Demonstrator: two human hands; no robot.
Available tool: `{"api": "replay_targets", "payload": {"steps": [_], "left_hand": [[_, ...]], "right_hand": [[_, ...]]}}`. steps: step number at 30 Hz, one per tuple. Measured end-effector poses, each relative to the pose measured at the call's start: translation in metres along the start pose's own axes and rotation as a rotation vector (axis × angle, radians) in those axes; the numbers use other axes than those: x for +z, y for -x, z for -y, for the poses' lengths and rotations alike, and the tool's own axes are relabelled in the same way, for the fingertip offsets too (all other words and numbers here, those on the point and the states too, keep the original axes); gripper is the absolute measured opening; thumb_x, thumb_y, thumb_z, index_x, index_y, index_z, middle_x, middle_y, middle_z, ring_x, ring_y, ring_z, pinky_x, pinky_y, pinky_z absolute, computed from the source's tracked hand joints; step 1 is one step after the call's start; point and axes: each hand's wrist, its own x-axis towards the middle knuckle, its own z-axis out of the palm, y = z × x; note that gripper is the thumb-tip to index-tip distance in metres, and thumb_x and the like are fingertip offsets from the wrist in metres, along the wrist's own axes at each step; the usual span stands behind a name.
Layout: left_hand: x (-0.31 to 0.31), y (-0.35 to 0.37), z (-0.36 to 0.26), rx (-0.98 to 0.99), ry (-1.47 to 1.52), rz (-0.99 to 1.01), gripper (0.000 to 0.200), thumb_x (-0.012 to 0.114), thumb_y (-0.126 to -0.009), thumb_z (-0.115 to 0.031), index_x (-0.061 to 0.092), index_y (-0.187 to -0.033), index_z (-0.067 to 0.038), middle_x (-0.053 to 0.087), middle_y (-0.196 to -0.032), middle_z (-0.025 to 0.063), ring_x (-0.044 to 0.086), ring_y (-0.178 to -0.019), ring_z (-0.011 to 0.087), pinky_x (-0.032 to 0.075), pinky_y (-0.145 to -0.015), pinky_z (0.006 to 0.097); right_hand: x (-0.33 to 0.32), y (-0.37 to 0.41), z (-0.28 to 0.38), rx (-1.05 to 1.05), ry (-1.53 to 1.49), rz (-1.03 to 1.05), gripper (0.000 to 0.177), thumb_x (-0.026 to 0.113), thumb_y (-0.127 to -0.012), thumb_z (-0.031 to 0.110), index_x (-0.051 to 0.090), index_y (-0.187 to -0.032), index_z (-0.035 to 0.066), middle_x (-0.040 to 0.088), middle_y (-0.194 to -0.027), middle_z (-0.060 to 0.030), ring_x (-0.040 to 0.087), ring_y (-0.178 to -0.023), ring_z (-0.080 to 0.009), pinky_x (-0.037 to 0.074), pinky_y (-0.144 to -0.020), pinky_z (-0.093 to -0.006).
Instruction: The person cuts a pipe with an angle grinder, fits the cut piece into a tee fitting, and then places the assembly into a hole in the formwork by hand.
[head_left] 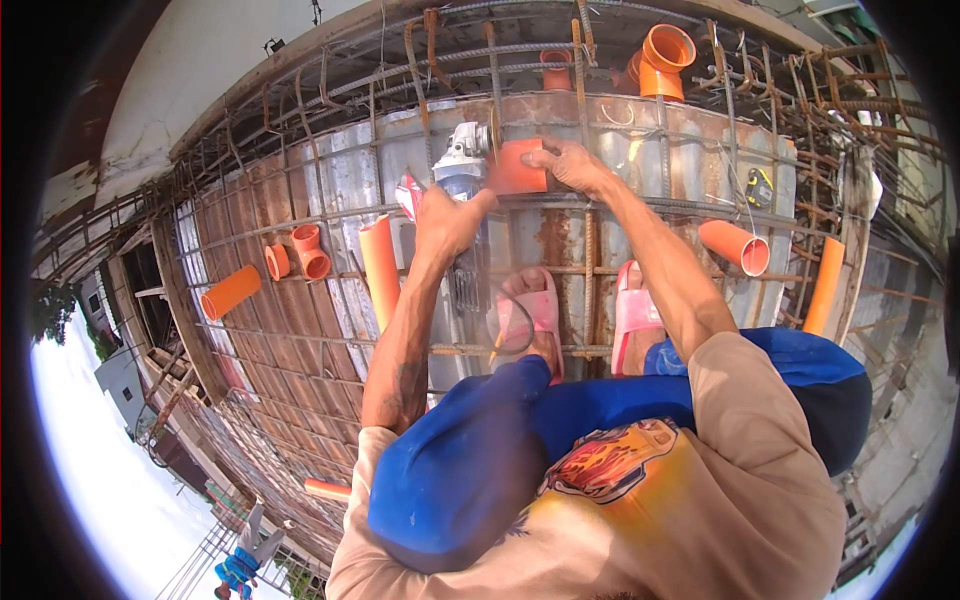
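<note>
My left hand (448,222) is wrapped round the body of an angle grinder (462,160), its metal head pointing away from me. The grinder's thin disc (495,128) stands on edge against the left end of a short orange pipe piece (521,168). Orange blur shows where disc and pipe meet. My right hand (568,166) grips the pipe's right end, thumb on top. A red and white packet-like thing (409,196) lies beside my left hand. The grinder's cord (520,325) loops down near my pink slipper (533,312).
Rusty corrugated sheets under a rebar grid (590,270) form the floor. Orange pipe lengths (378,270) and fittings (311,252) lie about. An elbow fitting (662,65) stands at the far edge. A tape measure (760,187) lies right. Another person (240,570) is far off, lower left.
</note>
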Motion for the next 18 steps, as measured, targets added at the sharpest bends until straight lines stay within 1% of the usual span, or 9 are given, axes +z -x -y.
{"api": "replay_targets", "payload": {"steps": [2, 5, 8, 11, 13, 14, 16, 18], "left_hand": [[-0.001, 0.007, -0.003, 0.008, 0.023, 0.007, 0.052, 0.076, -0.065, -0.038, 0.07, -0.085, 0.01, 0.071, -0.081, 0.0205, 0.069, -0.075, 0.0286, 0.053, -0.073, 0.0399], [-0.003, 0.013, -0.003, 0.031, 0.054, 0.01, 0.052, 0.076, -0.066, -0.039, 0.069, -0.084, 0.01, 0.07, -0.079, 0.0203, 0.069, -0.074, 0.0283, 0.053, -0.073, 0.0396], [0.007, 0.008, 0.013, 0.047, 0.046, -0.027, 0.052, 0.077, -0.066, -0.038, 0.069, -0.084, 0.009, 0.07, -0.079, 0.0204, 0.069, -0.074, 0.0283, 0.053, -0.073, 0.0397], [0.013, 0.008, 0.02, 0.044, 0.028, -0.076, 0.052, 0.077, -0.065, -0.038, 0.069, -0.086, 0.009, 0.07, -0.081, 0.021, 0.069, -0.077, 0.0288, 0.053, -0.075, 0.0401], [0.011, 0.014, 0.016, 0.03, 0.038, -0.078, 0.053, 0.077, -0.065, -0.038, 0.069, -0.088, 0.009, 0.071, -0.084, 0.0218, 0.07, -0.08, 0.0293, 0.053, -0.077, 0.0404], [0.009, 0.014, 0.015, -0.003, 0.027, -0.036, 0.06, 0.077, -0.066, -0.039, 0.066, -0.097, 0.011, 0.07, -0.092, 0.0247, 0.069, -0.088, 0.0326, 0.052, -0.082, 0.0417], [0.007, 0.014, 0.013, -0.068, 0.005, 0.047, 0.075, 0.076, -0.067, -0.04, 0.058, -0.115, 0.015, 0.068, -0.108, 0.0305, 0.067, -0.104, 0.0392, 0.051, -0.093, 0.0444], [0.002, 0.023, 0.006, -0.052, 0.028, 0.042, 0.076, 0.076, -0.067, -0.04, 0.057, -0.116, 0.016, 0.068, -0.108, 0.0308, 0.067, -0.104, 0.0394, 0.051, -0.093, 0.0443]], "right_hand": [[-0.004, 0.001, 0.003, 0.025, 0.01, 0.041, 0.103, 0.075, -0.08, 0.055, 0.036, -0.148, -0.011, 0.055, -0.14, -0.0287, 0.054, -0.13, -0.0323, 0.042, -0.108, -0.039], [-0.003, 0.001, 0.003, 0.033, 0.012, 0.019, 0.103, 0.075, -0.081, 0.055, 0.035, -0.147, -0.014, 0.054, -0.14, -0.0295, 0.054, -0.129, -0.0333, 0.043, -0.106, -0.0395], [-0.006, -0.001, 0.002, 0.023, -0.007, 0.073, 0.103, 0.074, -0.082, 0.054, 0.034, -0.147, -0.015, 0.051, -0.143, -0.0302, 0.052, -0.131, -0.0346, 0.042, -0.107, -0.04], [0.0, -0.006, -0.006, 0.022, 0.018, -0.026, 0.101, 0.074, -0.084, 0.053, 0.034, -0.148, -0.014, 0.051, -0.143, -0.0302, 0.051, -0.131, -0.0345, 0.042, -0.107, -0.0399], [-0.003, -0.008, -0.007, 0.063, 0.013, -0.004, 0.1, 0.073, -0.084, 0.052, 0.033, -0.148, -0.013, 0.051, -0.143, -0.0301, 0.05, -0.133, -0.0345, 0.041, -0.109, -0.0403], [-0.003, -0.009, -0.009, 0.084, 0.009, 0.008, 0.1, 0.073, -0.084, 0.052, 0.033, -0.149, -0.013, 0.05, -0.144, -0.03, 0.049, -0.134, -0.0344, 0.04, -0.109, -0.0405], [-0.003, -0.013, -0.014, 0.09, 0.016, 0.001, 0.1, 0.073, -0.084, 0.052, 0.033, -0.149, -0.012, 0.051, -0.143, -0.0294, 0.053, -0.127, -0.0329, 0.042, -0.105, -0.0401], [-0.003, -0.015, -0.012, 0.115, -0.002, 0.006, 0.098, 0.073, -0.084, 0.053, 0.034, -0.149, -0.01, 0.052, -0.142, -0.0286, 0.056, -0.12, -0.0312, 0.044, -0.102, -0.0399]]}}
